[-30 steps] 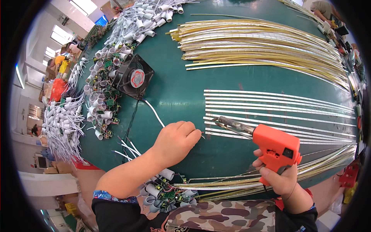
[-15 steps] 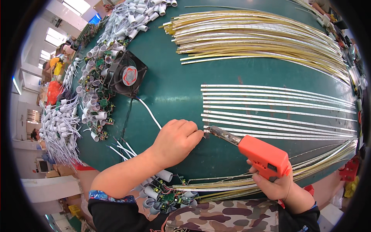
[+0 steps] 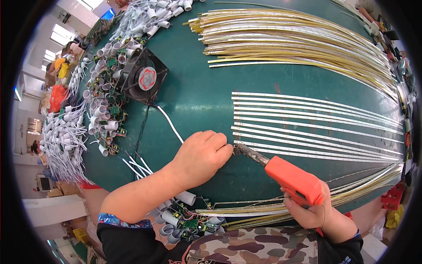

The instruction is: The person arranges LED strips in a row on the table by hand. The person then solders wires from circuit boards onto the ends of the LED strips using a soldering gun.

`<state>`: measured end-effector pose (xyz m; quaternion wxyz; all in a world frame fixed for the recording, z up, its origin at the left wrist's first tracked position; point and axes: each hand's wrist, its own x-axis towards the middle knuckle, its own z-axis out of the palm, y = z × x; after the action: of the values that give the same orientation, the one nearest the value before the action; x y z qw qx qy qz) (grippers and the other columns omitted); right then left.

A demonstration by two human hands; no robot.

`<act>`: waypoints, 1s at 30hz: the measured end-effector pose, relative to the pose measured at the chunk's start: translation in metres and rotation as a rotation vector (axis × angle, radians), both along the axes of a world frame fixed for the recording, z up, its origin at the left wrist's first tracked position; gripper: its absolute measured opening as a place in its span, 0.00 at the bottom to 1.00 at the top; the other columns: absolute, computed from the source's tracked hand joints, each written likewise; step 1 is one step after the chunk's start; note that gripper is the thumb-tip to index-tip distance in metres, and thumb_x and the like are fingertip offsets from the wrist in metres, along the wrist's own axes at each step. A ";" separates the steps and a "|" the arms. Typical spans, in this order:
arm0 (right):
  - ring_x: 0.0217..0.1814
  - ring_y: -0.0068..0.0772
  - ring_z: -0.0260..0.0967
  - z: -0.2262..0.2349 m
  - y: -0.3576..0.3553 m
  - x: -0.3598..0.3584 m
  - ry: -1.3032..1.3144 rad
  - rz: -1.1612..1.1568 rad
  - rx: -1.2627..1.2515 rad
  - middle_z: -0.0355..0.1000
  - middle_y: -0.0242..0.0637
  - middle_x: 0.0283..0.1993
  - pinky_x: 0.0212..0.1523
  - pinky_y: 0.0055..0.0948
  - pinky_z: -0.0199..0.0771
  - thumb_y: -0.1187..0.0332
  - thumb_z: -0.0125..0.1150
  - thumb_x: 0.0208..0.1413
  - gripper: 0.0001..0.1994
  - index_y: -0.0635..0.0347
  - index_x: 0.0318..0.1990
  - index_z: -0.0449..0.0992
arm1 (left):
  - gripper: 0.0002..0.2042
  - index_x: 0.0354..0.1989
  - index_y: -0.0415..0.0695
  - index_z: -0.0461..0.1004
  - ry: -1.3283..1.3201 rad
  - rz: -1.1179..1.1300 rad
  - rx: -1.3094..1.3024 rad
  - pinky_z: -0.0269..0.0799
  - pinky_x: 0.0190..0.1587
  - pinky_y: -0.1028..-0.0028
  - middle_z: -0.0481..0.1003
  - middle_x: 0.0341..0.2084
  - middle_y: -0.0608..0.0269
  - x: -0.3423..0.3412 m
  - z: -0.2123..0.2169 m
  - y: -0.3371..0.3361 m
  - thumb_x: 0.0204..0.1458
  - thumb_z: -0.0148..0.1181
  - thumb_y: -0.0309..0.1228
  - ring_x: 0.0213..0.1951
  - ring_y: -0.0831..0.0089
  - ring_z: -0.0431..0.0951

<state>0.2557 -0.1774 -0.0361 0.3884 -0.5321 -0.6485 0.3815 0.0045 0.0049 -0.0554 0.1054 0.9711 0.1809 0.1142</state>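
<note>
My right hand (image 3: 313,212) grips a red-orange, pistol-shaped soldering gun (image 3: 293,179) by its handle. Its dark metal tip points left, at the near left ends of the white LED strips (image 3: 285,113) laid out in a row. Closed in a pinch, my left hand (image 3: 203,157) is right beside that tip. What its fingertips hold is too small and hidden to name. A white cable (image 3: 170,121) runs from near the fan and disappears behind this hand.
A black fan (image 3: 143,79) stands left of centre, amid white lamp caps with green circuit boards (image 3: 115,111). Yellow and white strips (image 3: 290,39) form a large bundle at the back. More strips (image 3: 259,213) and lamp caps (image 3: 187,198) lie near my lap. Other people are at far left.
The soldering gun and my right hand have shifted slightly left, and the gun's body sits a little lower. My left hand stays pinched by the tip. The whole view has shifted slightly.
</note>
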 end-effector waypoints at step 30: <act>0.37 0.48 0.75 0.011 -0.006 0.006 -0.078 -0.029 -0.015 0.73 0.49 0.48 0.38 0.37 0.76 0.74 0.63 0.45 0.26 0.70 0.55 0.68 | 0.07 0.32 0.40 0.77 0.018 0.002 -0.023 0.72 0.35 0.66 0.70 0.27 0.63 0.003 0.003 0.001 0.42 0.62 0.22 0.33 0.63 0.75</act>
<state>0.2622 -0.1833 -0.0253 0.3641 -0.5587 -0.6526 0.3597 0.0079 0.0063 -0.0523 0.1147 0.9707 0.1842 0.1032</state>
